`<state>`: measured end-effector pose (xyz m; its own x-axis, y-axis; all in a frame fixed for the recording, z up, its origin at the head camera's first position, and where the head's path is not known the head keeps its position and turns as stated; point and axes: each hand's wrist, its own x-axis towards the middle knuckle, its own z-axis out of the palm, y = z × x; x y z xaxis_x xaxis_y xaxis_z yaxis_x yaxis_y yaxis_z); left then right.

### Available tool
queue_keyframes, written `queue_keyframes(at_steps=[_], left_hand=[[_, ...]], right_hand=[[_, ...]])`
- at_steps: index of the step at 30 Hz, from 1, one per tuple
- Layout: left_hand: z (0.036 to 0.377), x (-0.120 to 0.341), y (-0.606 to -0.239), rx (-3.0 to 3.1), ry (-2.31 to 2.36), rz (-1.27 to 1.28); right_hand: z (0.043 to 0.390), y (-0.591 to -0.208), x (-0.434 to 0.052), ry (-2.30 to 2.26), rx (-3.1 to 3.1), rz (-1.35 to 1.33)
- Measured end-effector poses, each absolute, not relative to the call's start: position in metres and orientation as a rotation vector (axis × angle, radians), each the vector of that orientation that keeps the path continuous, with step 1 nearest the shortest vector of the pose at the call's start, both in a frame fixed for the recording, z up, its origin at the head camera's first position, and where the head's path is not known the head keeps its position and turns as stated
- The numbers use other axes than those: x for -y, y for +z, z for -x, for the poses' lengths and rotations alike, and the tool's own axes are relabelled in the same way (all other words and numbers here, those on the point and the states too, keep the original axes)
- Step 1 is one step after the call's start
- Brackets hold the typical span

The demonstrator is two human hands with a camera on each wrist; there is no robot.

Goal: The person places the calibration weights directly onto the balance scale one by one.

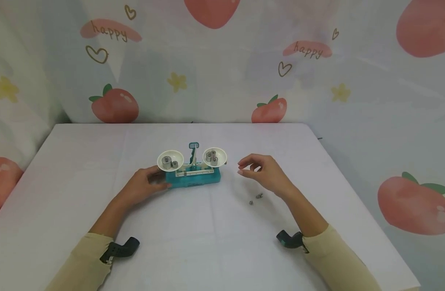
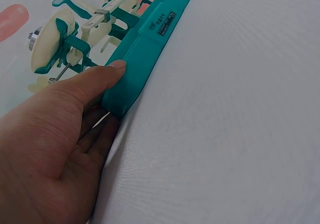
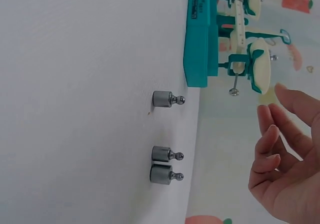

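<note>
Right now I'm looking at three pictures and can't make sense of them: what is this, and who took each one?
No machine here: a person works with two bare hands, wearing three cameras. The wide picture comes from the head; the other two come from each wrist, so they look tilted.

On the white table stands a teal balance scale with two cream pans, each holding small metal weights. The left hand rests at the scale's left end, thumb pressing its base. The right hand hovers to the right of the scale, fingers loosely curled, holding nothing. Three loose weights stand on the table below it. The dark things at the sleeves are the wrist cameras.
</note>
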<state>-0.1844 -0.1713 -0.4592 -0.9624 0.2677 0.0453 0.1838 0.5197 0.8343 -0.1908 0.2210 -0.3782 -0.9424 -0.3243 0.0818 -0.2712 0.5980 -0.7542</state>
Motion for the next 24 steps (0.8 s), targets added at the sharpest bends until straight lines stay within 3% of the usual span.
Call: queue_keyframes(at_steps=[24], left_hand=[[0.184, 0.171, -0.459, -2.658, 1.447, -0.407]], right_hand=[[0.17, -0.398, -0.272, -1.231, -2.645, 0.363]])
